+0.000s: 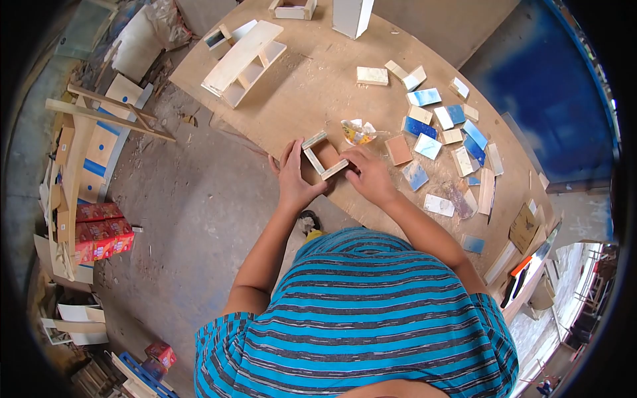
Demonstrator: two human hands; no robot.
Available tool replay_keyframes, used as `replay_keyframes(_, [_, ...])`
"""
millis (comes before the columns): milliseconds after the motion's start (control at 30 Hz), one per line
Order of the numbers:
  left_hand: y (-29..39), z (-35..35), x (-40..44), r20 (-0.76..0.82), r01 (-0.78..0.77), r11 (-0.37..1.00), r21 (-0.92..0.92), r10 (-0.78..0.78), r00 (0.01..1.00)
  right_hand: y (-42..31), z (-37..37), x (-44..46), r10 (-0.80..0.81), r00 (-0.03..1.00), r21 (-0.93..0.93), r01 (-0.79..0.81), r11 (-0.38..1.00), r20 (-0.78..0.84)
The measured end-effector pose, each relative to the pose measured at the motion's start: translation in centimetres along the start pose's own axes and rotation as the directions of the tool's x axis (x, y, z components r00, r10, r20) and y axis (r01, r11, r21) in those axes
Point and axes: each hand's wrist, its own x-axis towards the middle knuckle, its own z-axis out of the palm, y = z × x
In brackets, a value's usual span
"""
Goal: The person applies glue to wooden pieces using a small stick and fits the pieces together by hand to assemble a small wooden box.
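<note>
A small open wooden box frame [314,161] made of short strips stands at the table's near edge, and a reddish-brown surface shows inside it. My left hand [292,178] grips its left side, fingers along the outside and thumb low near the front corner. On the opposite side, my right hand [369,174] holds the end of the front strip between bent fingers and thumb. A crumpled yellow and white packet [358,131] lies just behind the frame. To the right of my right hand is a flat reddish-brown block [399,150].
Several white, blue and bare wood blocks [424,97] are scattered over the right of the wooden table [312,73]. A two-board wooden shelf piece [244,63] stands at the back left, near a white upright box [352,16]. Red cartons [103,232] sit on the floor at left.
</note>
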Motion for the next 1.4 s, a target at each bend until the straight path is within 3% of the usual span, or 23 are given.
replay_keyframes(500, [-0.2, 0.0, -0.2, 0.005, -0.018, 1.0, 0.008, 0.018, 1.0, 0.5, -1.5, -0.8, -0.006, 0.999, 0.009, 0.006, 1.0, 0.04])
replay_keyframes(600, [-0.3, -0.1, -0.2, 0.019, -0.014, 1.0, 0.001, 0.014, 1.0, -0.1, -2.9, -1.6, 0.011, 0.997, 0.079, -0.018, 0.997, 0.082])
replay_keyframes(700, [-0.2, -0.4, -0.2, 0.031, -0.014, 1.0, -0.022, 0.015, 0.999, -0.5, -6.0, -3.2, 0.133, 0.979, 0.078, -0.146, 0.986, 0.154])
replay_keyframes(933, [0.0, 0.9, 0.0, -0.028, 0.076, 0.997, 0.029, -0.076, 0.997, 1.7, -10.5, -7.0, 0.23, 0.967, 0.051, -0.226, 0.973, -0.106])
replay_keyframes(1033, [1.3, 0.1, 0.3, -0.029, 0.11, 0.993, 0.051, -0.109, 0.994, 1.7, -11.6, -7.9, 0.328, 0.936, 0.005, -0.33, 0.944, -0.124])
replay_keyframes(1133, [1.3, -0.3, 0.5, -0.007, 0.167, 0.986, 0.009, -0.167, 0.986, 1.3, -13.0, -8.3, 0.423, 0.901, -0.171, -0.403, 0.899, 0.099])
replay_keyframes(1233, [2.0, -1.0, 0.5, 0.004, 0.158, 0.987, -0.038, -0.158, 0.987, -0.6, -12.8, -7.7, 0.279, 0.959, -0.25, -0.283, 0.926, -0.052])
replay_keyframes(1333, [2.2, -1.1, 0.1, 0.015, 0.081, 0.996, -0.03, -0.081, 0.997, -2.2, -11.6, -6.1, 0.26, 0.956, -0.181, -0.281, 0.942, -0.133])
replay_keyframes(1400, [2.9, -1.5, -0.3, 0.048, 0.05, 0.999, -0.018, -0.049, 0.998, -1.8, -9.4, -5.2, 0.164, 0.984, -0.145, -0.174, 0.974, -0.075])
